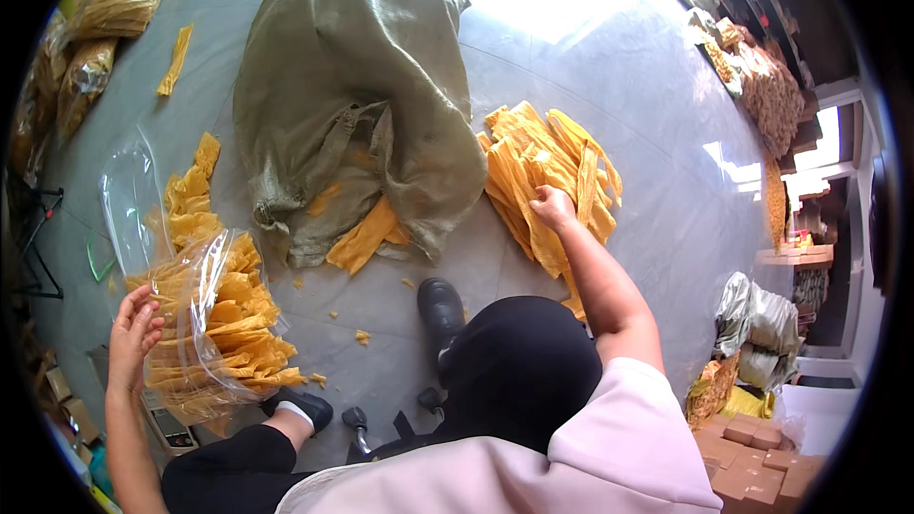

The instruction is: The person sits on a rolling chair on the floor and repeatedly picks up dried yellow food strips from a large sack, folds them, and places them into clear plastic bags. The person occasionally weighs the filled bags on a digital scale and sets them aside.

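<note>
My left hand (136,339) is beside a clear plastic bag (207,328), its fingers apart and slightly curled. Whether the fingertips touch the film cannot be told. The bag bulges with yellow dried strips (243,307), seemingly bean curd skin, and more strips stick out of its far end. My right hand (554,208) is at a loose pile of the same yellow strips (528,157), fingers closed on some of them. Between the two lies a large olive woven sack (357,50), its mouth towards me and several strips (368,235) poking out.
A scale (171,428) with a display sits partly under the bag. Crumbs (363,337) and a single strip (175,61) lie on the grey floor. Filled plastic packs (118,0) are at the upper left. Cardboard boxes (757,464) and wrapped bundles (764,328) stand on the right.
</note>
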Available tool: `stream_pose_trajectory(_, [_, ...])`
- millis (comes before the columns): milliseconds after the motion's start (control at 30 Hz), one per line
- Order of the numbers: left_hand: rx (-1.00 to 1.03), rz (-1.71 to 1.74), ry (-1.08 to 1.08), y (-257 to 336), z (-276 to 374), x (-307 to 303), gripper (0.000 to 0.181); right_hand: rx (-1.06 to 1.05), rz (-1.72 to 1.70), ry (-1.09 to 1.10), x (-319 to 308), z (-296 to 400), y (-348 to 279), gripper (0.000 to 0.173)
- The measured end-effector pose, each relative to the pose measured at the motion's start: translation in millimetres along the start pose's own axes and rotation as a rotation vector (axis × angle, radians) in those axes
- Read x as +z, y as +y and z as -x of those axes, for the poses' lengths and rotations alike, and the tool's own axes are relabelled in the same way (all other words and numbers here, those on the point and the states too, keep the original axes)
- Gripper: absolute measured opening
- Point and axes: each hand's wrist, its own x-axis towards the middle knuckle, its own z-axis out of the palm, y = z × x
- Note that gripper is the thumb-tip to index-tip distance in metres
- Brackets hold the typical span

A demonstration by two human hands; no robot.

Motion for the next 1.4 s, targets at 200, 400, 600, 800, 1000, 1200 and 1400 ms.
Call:
stream_pose_trajectory(200, [-0.037,-0.166,-0.439,58.2,-3.2,126.8,0.030,0.048,0.208,0.104,54.3,0.2,-20.9,0.092])
stream_pose_trajectory(400, [0.085,-0.125,-0.761,43.6,-18.3,282.6,0.030,-0.028,0.352,0.043,51.2,-12.4,-23.0,0.062])
stream_pose_trajectory(600, [0.046,0.112,-0.777,26.1,-23.2,386.4,0.037,-0.301,-0.304,-0.041,44.4,46.5,-9.8,0.042])
stream_pose_trajectory(800, [0.210,0.253,-0.671,43.7,-8.9,429.1,0.050,-0.348,-1.283,-0.595,-45.2,97.6,-67.2,0.041])
stream_pose_trajectory(1000, [0.055,0.421,-0.746,57.8,-16.9,399.5,0.051,-0.366,-1.463,-0.496,-48.0,88.8,-115.3,0.038])
stream_pose_trajectory(1200, [0.118,0.522,-0.597,61.0,-23.4,386.0,0.059,-0.262,-1.368,-0.548,-0.5,88.0,-140.1,0.051])
stream_pose_trajectory(1400, [0.058,0.637,-0.581,42.3,-19.4,386.0,0.054,-0.727,-0.997,0.036,50.0,82.2,-162.6,0.050])
